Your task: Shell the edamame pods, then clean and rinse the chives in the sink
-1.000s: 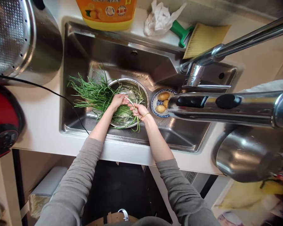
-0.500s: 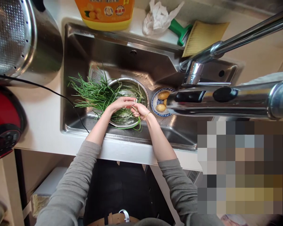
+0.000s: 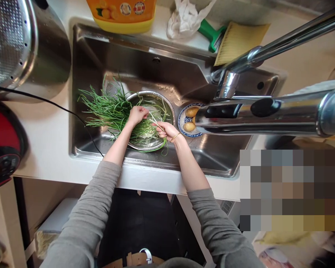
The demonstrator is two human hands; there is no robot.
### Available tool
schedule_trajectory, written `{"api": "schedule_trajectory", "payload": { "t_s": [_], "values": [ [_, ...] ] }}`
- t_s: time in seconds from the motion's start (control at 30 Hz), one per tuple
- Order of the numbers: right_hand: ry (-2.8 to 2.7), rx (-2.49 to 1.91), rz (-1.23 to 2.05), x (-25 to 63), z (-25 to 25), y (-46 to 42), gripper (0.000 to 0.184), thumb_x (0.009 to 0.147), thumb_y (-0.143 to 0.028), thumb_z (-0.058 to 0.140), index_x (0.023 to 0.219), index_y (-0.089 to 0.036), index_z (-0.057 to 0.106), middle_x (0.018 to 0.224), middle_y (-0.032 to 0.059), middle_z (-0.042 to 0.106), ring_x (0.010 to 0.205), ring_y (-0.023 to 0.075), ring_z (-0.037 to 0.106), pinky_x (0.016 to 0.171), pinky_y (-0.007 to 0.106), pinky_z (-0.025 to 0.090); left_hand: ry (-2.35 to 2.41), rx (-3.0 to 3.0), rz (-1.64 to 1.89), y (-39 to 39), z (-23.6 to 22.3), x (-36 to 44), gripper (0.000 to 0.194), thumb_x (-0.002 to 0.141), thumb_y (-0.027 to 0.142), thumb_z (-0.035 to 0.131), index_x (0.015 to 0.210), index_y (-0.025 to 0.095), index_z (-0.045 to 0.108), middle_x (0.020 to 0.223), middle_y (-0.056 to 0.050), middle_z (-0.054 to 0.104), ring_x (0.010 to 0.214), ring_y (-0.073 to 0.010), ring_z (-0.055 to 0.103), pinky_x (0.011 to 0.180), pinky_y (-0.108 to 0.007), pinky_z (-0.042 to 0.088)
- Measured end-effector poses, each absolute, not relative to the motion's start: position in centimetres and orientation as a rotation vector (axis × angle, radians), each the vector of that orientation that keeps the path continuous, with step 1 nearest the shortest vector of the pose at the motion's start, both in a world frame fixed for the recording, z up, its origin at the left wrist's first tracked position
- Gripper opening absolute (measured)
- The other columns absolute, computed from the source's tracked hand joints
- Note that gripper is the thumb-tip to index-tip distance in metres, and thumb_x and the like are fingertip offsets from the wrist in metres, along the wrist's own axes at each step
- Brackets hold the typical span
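Observation:
Over a round metal bowl (image 3: pixel 173 111) in the sink, my right hand (image 3: pixel 169 131) holds a few thin scallions (image 3: pixel 155 121), their pale ends pointing up and left. My left hand (image 3: pixel 138 114) is just left of those ends, thumb and fingers pinched together; whatever lies in the pinch is too small to make out. A big bunch of green scallions (image 3: pixel 108 109) lies across the bowl's left side and spills into the sink. Loose green strands and water show inside the bowl.
Right of the bowl, a blue-and-white plate (image 3: pixel 180 124) with potatoes (image 3: pixel 189 127) sits partly under the chrome faucet (image 3: pixel 256 118). A black cord (image 3: pixel 72 113) runs over the sink's (image 3: pixel 80 70) left edge. Behind stand an orange bottle (image 3: pixel 121 15), green peeler (image 3: pixel 210 33) and yellow sponge cloth (image 3: pixel 240 41).
My left hand has pulled away to the left and up from the scallion ends, where both hands were together. My right hand stays nearly in place, still holding the scallions.

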State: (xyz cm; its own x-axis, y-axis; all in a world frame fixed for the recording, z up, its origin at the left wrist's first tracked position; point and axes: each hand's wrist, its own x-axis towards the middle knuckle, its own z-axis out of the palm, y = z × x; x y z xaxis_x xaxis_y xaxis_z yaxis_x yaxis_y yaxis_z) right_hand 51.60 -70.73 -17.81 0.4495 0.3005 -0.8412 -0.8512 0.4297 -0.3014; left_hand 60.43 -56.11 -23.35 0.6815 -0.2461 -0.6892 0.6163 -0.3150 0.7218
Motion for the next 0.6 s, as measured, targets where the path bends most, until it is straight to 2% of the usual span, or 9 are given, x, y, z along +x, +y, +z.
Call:
{"api": "schedule_trajectory", "payload": {
  "t_s": [0.17,0.27,0.33,0.43,0.5,0.6],
  "values": [
    [0.818,-0.833,0.814,50.9,-18.0,-71.6,0.012,0.090,-0.020,0.050,0.084,-0.013,0.057,0.046,-0.0116,0.028,0.037,0.0028,0.011,0.035,0.013,0.009,0.440,1.749,-0.758,-55.8,-24.1,60.7,0.015,0.088,0.021,0.056,0.084,0.009,0.065,0.077,-0.006,0.069,0.070,-0.0115,0.065,0.075,-0.026,0.056],
    [0.828,-0.790,0.796,49.9,-18.1,-72.1,0.013,0.091,-0.026,0.052,0.087,-0.014,0.056,0.048,-0.0114,0.030,0.038,0.0029,0.013,0.035,0.014,0.011,0.241,2.148,-0.691,-55.3,-23.8,60.6,0.024,0.091,0.021,0.049,0.102,0.011,0.069,0.099,-0.011,0.072,0.093,-0.0186,0.068,0.093,-0.032,0.052],
    [0.849,-0.792,0.743,49.5,-18.5,-72.0,0.015,0.091,-0.031,0.053,0.089,-0.017,0.053,0.050,-0.0106,0.033,0.038,0.0032,0.015,0.035,0.014,0.013,-0.065,2.373,-0.775,-55.4,-23.3,60.2,0.036,0.089,0.014,0.049,0.121,0.015,0.065,0.123,-0.013,0.066,0.113,-0.0230,0.063,0.104,-0.035,0.045],
    [0.906,-0.972,0.696,50.0,-20.1,-70.9,0.013,0.091,-0.032,0.054,0.088,-0.021,0.048,0.052,-0.0101,0.035,0.039,0.0036,0.019,0.036,0.014,0.016,-0.376,2.513,-0.961,-56.0,-22.2,59.1,0.057,0.086,0.007,0.048,0.140,0.024,0.052,0.149,-0.011,0.046,0.128,-0.0270,0.053,0.107,-0.038,0.042],
    [0.932,-1.183,0.733,50.9,-21.6,-69.7,0.013,0.092,-0.029,0.054,0.084,-0.022,0.047,0.050,-0.0098,0.034,0.038,0.0046,0.021,0.036,0.015,0.017,-0.411,2.570,-0.952,-56.3,-21.4,58.6,0.058,0.087,0.007,0.043,0.142,0.027,0.049,0.153,-0.010,0.041,0.129,-0.0286,0.051,0.105,-0.041,0.043],
    [0.862,-1.351,0.766,52.5,-23.6,-68.2,0.016,0.089,-0.023,0.058,0.076,-0.021,0.048,0.046,-0.0082,0.034,0.036,0.0065,0.026,0.036,0.019,0.021,-0.367,2.640,-0.724,-56.5,-20.5,58.3,0.054,0.092,0.010,0.036,0.141,0.026,0.048,0.148,-0.010,0.047,0.127,-0.0268,0.052,0.104,-0.040,0.043]
  ]
}}
